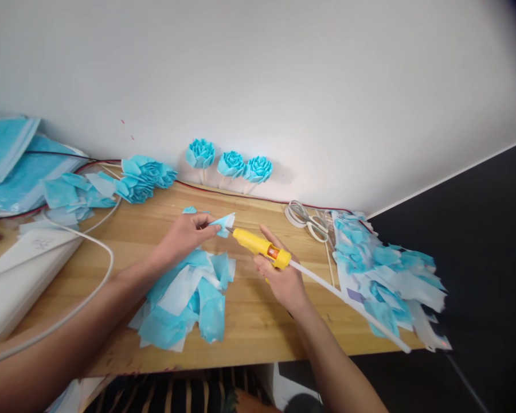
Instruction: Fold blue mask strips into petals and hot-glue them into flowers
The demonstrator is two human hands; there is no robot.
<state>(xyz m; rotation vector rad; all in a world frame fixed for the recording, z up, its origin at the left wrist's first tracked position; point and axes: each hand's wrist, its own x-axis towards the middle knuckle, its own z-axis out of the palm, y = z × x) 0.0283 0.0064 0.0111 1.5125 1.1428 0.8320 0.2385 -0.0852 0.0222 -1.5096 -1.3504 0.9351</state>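
Observation:
Between the thumb and fingers of my left hand (pixel 196 228) is a small folded piece of blue and white fabric (pixel 226 222). My right hand (pixel 284 280) is wrapped round a yellow hot glue gun (pixel 258 245), whose nozzle tip meets or nearly meets the fabric's lower edge. A long white glue stick (pixel 352 307) sticks out of the gun's back end toward the lower right. Below my left hand lies a loose pile of blue and white fabric pieces (pixel 189 301). Another bit of blue fabric (pixel 190 210) shows just behind my left fingers.
Three blue fabric flowers (pixel 231 164) on sticks stand against the wall. More flowers (pixel 144 176) lie at left, near packed blue sheets (pixel 8 166) and a white box (pixel 30 269) crossed by a white cable (pixel 107 252). Scissors (pixel 317 225), tape (pixel 293 215) and a scrap heap (pixel 382 269) are at right.

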